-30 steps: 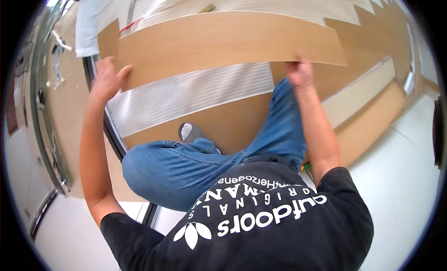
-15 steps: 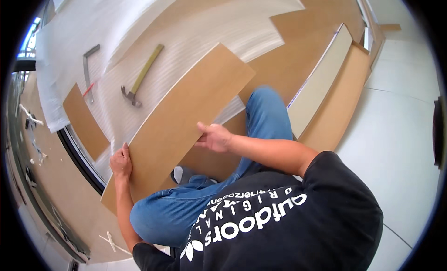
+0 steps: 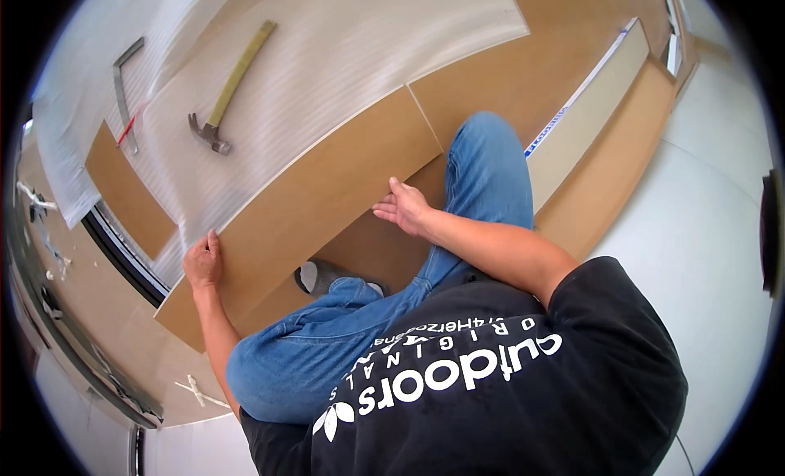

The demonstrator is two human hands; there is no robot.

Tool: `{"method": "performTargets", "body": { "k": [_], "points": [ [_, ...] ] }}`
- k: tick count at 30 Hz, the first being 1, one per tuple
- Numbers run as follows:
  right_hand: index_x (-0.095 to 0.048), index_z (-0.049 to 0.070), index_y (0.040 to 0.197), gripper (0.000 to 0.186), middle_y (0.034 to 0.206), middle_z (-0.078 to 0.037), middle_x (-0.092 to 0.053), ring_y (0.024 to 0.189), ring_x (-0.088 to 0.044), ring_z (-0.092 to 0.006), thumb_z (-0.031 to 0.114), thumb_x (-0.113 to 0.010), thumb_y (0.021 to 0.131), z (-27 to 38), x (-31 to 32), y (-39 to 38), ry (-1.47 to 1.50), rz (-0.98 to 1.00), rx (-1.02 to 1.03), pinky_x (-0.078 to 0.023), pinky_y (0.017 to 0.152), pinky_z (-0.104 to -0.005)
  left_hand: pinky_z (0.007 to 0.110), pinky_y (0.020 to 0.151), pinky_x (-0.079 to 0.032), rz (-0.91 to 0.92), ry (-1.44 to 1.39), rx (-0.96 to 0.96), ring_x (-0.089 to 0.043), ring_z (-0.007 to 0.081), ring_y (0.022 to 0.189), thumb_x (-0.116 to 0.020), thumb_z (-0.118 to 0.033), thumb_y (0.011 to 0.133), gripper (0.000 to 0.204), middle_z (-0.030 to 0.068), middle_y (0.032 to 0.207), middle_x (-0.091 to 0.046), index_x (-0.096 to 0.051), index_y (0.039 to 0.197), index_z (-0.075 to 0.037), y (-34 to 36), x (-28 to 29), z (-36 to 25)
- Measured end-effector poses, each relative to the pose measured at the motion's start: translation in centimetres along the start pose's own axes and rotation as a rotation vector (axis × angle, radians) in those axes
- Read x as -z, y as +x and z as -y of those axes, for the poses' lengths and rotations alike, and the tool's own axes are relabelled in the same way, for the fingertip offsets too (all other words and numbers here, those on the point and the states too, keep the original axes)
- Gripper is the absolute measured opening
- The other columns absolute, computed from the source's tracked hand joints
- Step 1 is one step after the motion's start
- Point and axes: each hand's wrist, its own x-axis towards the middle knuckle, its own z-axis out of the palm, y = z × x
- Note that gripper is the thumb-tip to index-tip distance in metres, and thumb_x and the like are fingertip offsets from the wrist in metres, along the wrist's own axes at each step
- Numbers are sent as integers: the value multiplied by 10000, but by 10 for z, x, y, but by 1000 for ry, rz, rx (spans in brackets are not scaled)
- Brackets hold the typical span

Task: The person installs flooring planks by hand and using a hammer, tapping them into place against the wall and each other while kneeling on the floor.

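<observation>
A long light-brown floor plank [image 3: 311, 186] lies slanting in front of my crossed legs. My left hand [image 3: 203, 262] is closed on its long far edge near the left end, thumb up. My right hand [image 3: 405, 208] is at the plank's near edge, thumb over the board and fingers stretched out; whether the fingertips touch it I cannot tell. The plank's right end meets a laid brown plank [image 3: 470, 83] at a thin pale seam. Beyond the far edge, a claw hammer [image 3: 233, 87] with a yellowish handle rests on white foam underlay [image 3: 327, 59].
An L-shaped metal square [image 3: 123, 87] and a red pencil [image 3: 127, 131] lie at the far left, by a short plank offcut [image 3: 131, 190]. A dark door track [image 3: 123, 255] runs along the left. To my right, a pale board [image 3: 585, 108] rests beside an open carton [image 3: 613, 165].
The plank has come down flatter, its right end now against the neighbouring plank. My right hand has shifted up and right, fingers now loose at the edge; my left hand stays on the plank.
</observation>
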Motion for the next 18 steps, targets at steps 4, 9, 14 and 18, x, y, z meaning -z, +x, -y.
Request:
{"method": "performTargets", "body": {
  "k": [4,9,14,18],
  "points": [
    [-507,47,1288,471,1196,-170,-647,1028,-663,-263,466,-363,1126,0,7,3,15,12,8,-586,885,-385,524,641,-487,-31,26,-13,-638,437,718,-497,-541,1036,570,198,746,-671,-673,766,-71,4,-3,-3],
    [-504,48,1280,469,1166,-168,-654,1026,-669,-261,469,-372,1124,2,5,1,24,29,27,-590,883,-381,530,643,-485,-34,52,-12,-634,442,725,-486,-535,1043,566,203,756,-668,-668,769,-73,7,8,-5],
    [-512,53,1265,456,1140,-164,-659,1015,-674,-262,467,-385,1122,3,6,-1,40,25,34,-592,881,-386,529,650,-487,-17,103,-64,-636,440,736,-477,-535,1048,568,199,764,-671,-667,775,-75,9,14,-8],
    [-515,47,1262,452,1131,-171,-655,1000,-677,-263,461,-403,1119,-1,8,0,44,5,51,-596,872,-389,525,644,-496,-29,101,-67,-645,430,725,-476,-533,1049,572,186,743,-677,-674,770,-76,0,16,-10]
  ]
}}
